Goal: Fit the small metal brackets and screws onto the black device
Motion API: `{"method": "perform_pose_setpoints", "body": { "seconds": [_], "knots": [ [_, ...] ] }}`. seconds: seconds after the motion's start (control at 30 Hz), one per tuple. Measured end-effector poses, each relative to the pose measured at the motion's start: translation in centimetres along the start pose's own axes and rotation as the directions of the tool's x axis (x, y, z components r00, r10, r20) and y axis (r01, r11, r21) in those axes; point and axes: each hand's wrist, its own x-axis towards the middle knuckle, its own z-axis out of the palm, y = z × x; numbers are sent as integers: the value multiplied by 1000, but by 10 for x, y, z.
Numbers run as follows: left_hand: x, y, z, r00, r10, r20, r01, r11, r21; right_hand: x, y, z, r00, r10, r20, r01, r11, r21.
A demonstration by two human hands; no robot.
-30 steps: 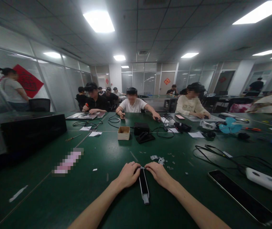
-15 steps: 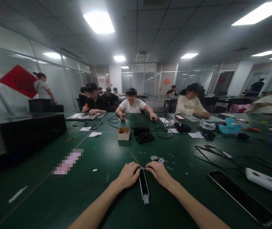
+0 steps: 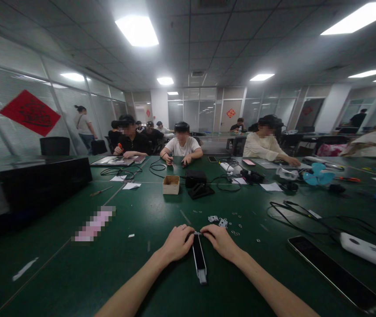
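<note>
A long, narrow black strip with a silver-white frame (image 3: 199, 255) lies on the green table in front of me, its grey tab pointing my way. My left hand (image 3: 178, 243) is closed at the strip's far end, thumb and fingers pressed against its left side. From the right, my right hand (image 3: 220, 240) pinches the same far end with bent fingers. The fingertips partly hide what they grip there. Just beyond my right hand lie small metal plates (image 3: 223, 223) and several tiny loose rings or clips (image 3: 236, 233).
A black phone (image 3: 333, 273) and a white power strip (image 3: 369, 253) with dark cables lie to the right. Ahead stand a small cardboard box (image 3: 171, 185) and a black stand (image 3: 196, 182). A blue fan (image 3: 318, 175) sits farther right. Co-workers sit across the table.
My hands and the strip stay almost still. Across the table, a co-worker's outstretched arm has drawn back in, uncovering a phone. A person at the far left has walked rightward.
</note>
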Motion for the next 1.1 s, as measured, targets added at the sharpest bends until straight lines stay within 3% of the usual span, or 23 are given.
{"method": "perform_pose_setpoints", "body": {
  "seconds": [0.27,0.43,1.1],
  "knots": [
    [1,-1,3,1000,-4,-1,4,999,45,0,-3,-1,999,29,-24,-27,997,67],
    [1,-1,3,1000,-2,3,2,1000,25,-1,-3,-4,999,40,20,-42,994,101],
    [0,-2,0,1000,11,6,-11,1000,16,0,-1,-1,1000,20,23,-22,998,62]
  ]
}}
